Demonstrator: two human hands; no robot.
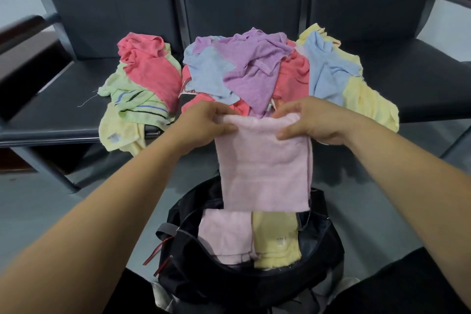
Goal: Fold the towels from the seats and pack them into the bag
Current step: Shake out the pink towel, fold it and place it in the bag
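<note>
Pale pink towel (265, 168), folded to a narrow panel, hangs straight down from its top edge, held up in front of me. My left hand (204, 122) pinches the top left corner: thumb on the near face, the other fingers curled behind the fold. My right hand (313, 122) grips the top right corner the same way, fingers closed narrow on the cloth and thumb tip pressed to the near side. Both hands are level, with the towel's top edge stretched between them. The lower edge hangs just above the open black bag (229, 278), which sits on the floor between my knees. Inside the bag, side by side and touching: a folded pink towel (224, 234) on the left, a folded yellow towel (276, 237) on the right. Red zipper pulls (155, 252) dangle off the bag's left side. Beyond my hands is a row of dark seats (63, 109). The middle seat carries a loose heap of towels (244, 69), purple and blue on top with coral beneath, its near edge just behind my knuckles. The left seat carries a smaller heap (145, 84), coral over striped green and yellow, spilling over the front edge. To the right lies a blue and yellow heap (339, 79), also drooping over the seat front. None of the three heaps is folded.
</note>
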